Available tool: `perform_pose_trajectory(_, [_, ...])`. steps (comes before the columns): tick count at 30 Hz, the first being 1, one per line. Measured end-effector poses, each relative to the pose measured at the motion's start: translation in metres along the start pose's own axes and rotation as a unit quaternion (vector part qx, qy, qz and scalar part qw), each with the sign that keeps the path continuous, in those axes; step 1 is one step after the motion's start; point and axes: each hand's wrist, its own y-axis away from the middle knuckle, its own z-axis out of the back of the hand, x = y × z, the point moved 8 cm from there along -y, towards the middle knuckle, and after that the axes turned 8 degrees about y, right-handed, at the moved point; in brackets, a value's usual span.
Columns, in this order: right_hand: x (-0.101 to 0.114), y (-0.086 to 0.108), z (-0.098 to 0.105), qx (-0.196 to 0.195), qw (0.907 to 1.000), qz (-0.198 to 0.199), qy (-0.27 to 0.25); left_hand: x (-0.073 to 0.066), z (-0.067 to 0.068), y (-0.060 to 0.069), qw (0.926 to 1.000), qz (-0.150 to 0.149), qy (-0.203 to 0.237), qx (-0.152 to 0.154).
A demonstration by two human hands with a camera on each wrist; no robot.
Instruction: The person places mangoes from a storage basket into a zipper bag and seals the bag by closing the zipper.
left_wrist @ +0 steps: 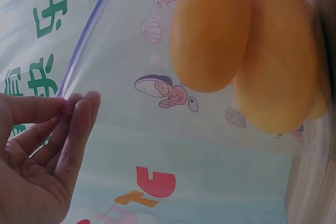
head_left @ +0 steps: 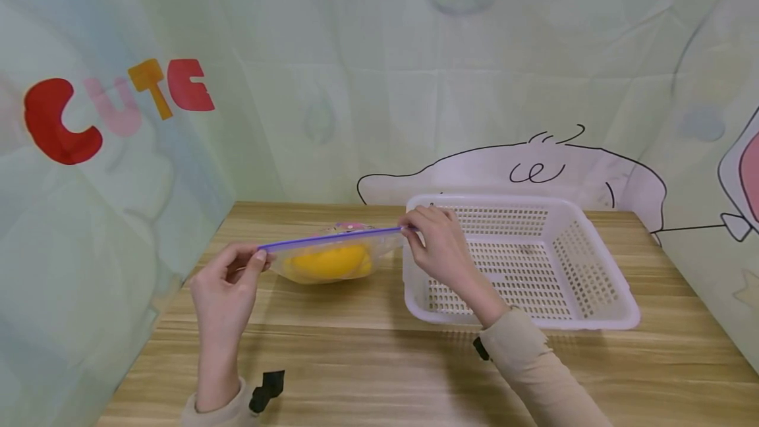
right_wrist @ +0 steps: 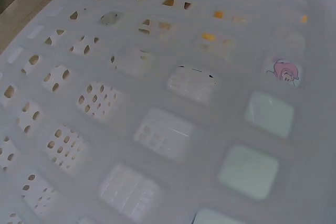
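A clear zip bag (head_left: 379, 254) with a blue-purple zip strip hangs stretched between both hands. Yellow-orange mangoes (left_wrist: 210, 35) lie inside it, and the left wrist view also shows small cartoon prints on the plastic. At the strip's left end, my left hand (head_left: 225, 295) pinches the edge between thumb and fingers. My right hand (head_left: 440, 246) pinches the other end, above the left rim of the white basket (head_left: 611, 275). Only the basket's holed wall (right_wrist: 173, 98) fills most of the right wrist view, so the right hand is hidden there.
The basket stands on the right half of a wooden table (head_left: 356, 361), near its back edge. Printed cloth curtains (head_left: 308, 84) enclose the table at the back and sides.
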Motion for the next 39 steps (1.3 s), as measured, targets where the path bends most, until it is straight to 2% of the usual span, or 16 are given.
perform_pose_trajectory(22, [-0.008, 0.003, 0.003, -0.005, 0.9999, -0.014, -0.005, 0.000, 0.001, 0.000, 1.0000, -0.002, 0.005, -0.003])
perform_pose_trajectory(32, [-0.013, 0.005, 0.001, 0.020, 0.9993, -0.031, -0.007, -0.001, 0.001, 0.000, 0.9999, -0.010, 0.004, -0.003])
perform_pose_trajectory(39, [-0.016, 0.005, 0.001, 0.018, 0.9993, -0.033, -0.007, -0.001, 0.001, 0.000, 0.9999, -0.011, 0.002, -0.003])
